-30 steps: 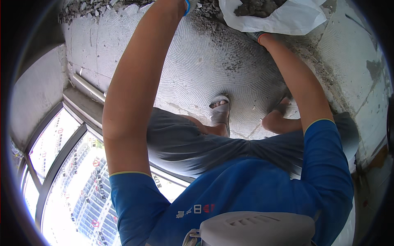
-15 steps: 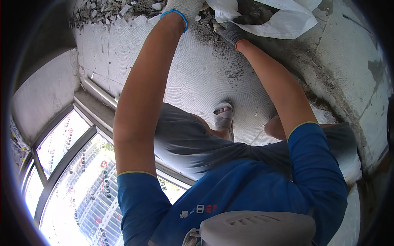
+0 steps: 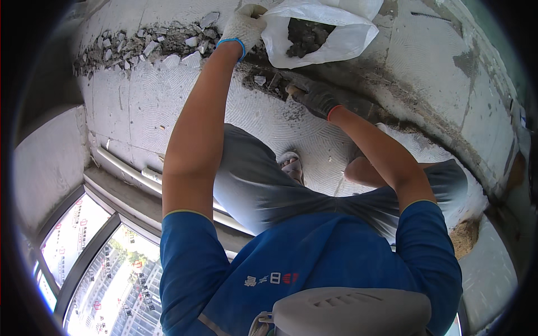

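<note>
My left hand (image 3: 244,27), in a pale knitted glove with a blue cuff, is closed at the left rim of a white woven sack (image 3: 350,46). The sack's mouth gapes, showing dark grey debris (image 3: 308,38) inside. Just below the sack, my right hand (image 3: 317,98) wears a dark grey glove with a red cuff. Its fingers curl down at the edge of the loose rubble (image 3: 263,81); what they hold, if anything, I cannot make out.
Broken mortar and tile chunks (image 3: 148,47) lie in a strip along the far left floor. A shallow channel (image 3: 392,101) runs right from the sack. White pipes (image 3: 129,169) lie by the window wall at left. My sandalled foot (image 3: 291,165) rests on the ridged floor.
The view has shifted so the sack and rubble sit lower and further left. My right hand now sits further below the sack's rim, while my left hand stays beside it.
</note>
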Motion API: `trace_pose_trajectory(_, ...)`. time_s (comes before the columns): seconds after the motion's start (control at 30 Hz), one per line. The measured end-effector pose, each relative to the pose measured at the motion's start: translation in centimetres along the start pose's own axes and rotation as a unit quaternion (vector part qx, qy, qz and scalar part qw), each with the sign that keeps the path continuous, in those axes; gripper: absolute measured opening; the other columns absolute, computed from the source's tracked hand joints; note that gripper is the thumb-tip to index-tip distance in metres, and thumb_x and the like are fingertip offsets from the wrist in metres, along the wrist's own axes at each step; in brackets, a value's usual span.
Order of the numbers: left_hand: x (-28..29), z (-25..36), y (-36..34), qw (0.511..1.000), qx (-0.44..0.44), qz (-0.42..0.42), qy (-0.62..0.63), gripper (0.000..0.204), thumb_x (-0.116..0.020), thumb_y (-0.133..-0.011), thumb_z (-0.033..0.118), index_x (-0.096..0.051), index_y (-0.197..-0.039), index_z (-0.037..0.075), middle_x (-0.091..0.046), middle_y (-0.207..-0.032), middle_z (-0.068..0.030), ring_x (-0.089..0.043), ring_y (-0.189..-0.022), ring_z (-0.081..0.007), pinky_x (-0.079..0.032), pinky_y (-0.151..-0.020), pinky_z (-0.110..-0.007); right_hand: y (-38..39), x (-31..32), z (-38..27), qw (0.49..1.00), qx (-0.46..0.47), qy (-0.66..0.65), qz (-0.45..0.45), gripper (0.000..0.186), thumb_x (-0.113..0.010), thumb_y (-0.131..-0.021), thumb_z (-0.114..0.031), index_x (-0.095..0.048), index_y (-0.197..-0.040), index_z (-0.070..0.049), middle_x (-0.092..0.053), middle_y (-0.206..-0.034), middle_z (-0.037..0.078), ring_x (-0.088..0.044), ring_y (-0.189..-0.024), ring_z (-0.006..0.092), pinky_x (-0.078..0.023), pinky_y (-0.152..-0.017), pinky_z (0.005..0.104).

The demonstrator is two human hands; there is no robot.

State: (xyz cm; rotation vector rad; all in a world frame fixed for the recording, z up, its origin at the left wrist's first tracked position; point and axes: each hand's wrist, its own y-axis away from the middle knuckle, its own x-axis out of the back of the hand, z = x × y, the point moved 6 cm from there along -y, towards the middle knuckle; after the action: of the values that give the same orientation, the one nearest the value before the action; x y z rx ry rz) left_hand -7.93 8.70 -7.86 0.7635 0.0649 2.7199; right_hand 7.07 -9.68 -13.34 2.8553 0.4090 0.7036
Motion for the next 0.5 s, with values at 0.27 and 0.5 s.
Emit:
trace_pose_trajectory(0.27,0.5,0.1,-0.8,0.999,-0.013,0.030,-0.014,0.029,-0.058,-0.075,0.008,-0.063,-0.103,0.003,-0.065,-0.087,-0.0085,-0.061,-0.078,-0.0176,-0.049,-0.073,-0.030,0.9,11.4,-1.7,0.952,-0.279,-0.055,-0.116,0.035,-0.061,-0.084,-0.040,-0.067,-0.099,-0.009,-0.058,-0.066,0.003,-0.050,-0.054,0.0132,-0.043,-0.052,0.0286)
trace_pose_trajectory(0.5,0.5,-1.1,-1.3,0.998,-0.023,0.052,0.006,0.026,-0.058,-0.076,0.008,-0.064,-0.101,0.003,-0.065,-0.086,-0.0073,-0.060,-0.080,-0.0154,-0.049,-0.074,-0.028,-2.1,16.7,-3.0,0.956,-0.262,0.008,-0.133,0.034,-0.058,-0.087,-0.039,-0.056,-0.070,-0.009,-0.050,-0.057,-0.001,-0.042,-0.047,0.0070,-0.034,-0.044,0.0237)
